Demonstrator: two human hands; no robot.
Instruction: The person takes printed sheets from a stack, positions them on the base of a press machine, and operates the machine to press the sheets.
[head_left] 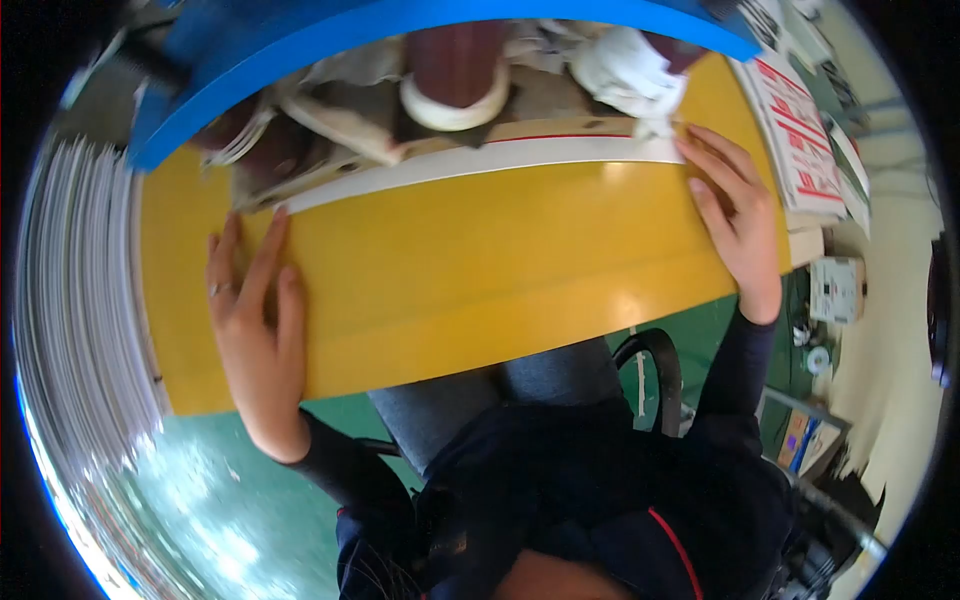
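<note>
A long white strip, perhaps paper or card (470, 165), lies across the yellow tabletop (450, 270), along the front of a brown ledge under the blue frame. My left hand (255, 320) rests on the left part of the table with its fingers spread. Its index fingertip is at the strip's left end. At the other end, my right hand (740, 220) has its fingers stretched out, with the tips at the strip's right end. Neither hand is closed around anything. The strip's back edge meets the ledge, so I cannot tell whether it continues underneath.
Overhead in front runs a blue metal frame (440, 42). Beneath it stand a dark red cylinder with a pale base (455, 85) and a white cloth bundle (635, 75). Tall paper stacks (85, 300) line the left side. Red-printed packages (800, 140) lie at right.
</note>
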